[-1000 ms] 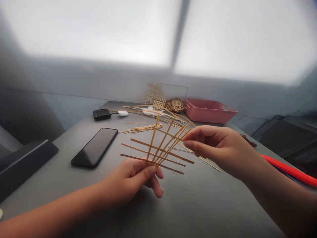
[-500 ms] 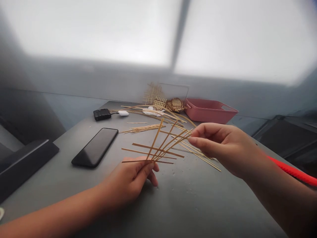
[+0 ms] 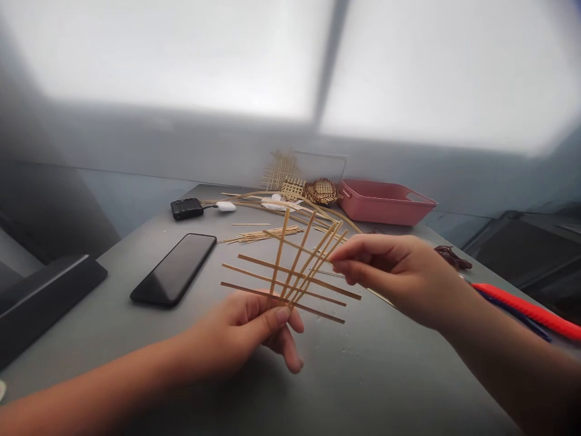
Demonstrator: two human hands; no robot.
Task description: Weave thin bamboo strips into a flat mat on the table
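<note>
A dark block (image 3: 45, 290) sits at the far left edge of the gray worktop (image 3: 363, 375). A black phone (image 3: 175, 268) lies flat with its screen up, at 10 o'clock from the left hand (image 3: 236, 332). Far behind the phone, at 12 o'clock, are a small black box (image 3: 186, 209) and a white plug (image 3: 226, 206) just beside it.

The left hand is low in the middle. Its grip is closed: the thumb and fingers pinch the bottom ends of a stick grid (image 3: 290, 275). The grid is held up off the worktop. Some thin sticks stand up and fan out, and other sticks cross them sideways.

Behind the grid, at 12 o'clock, loose sticks (image 3: 263, 235) lie on the worktop. Little woven mats (image 3: 318, 191) sit near the back edge. A pink tray (image 3: 385, 203) stands just beside them at 3 o'clock.

The right hand (image 3: 399, 272) is at 3 o'clock from the grid. Its grip is closed too, with the thumb and first finger pinching the top ends of the standing sticks. A long red tool (image 3: 526, 309) lies at the right edge.
</note>
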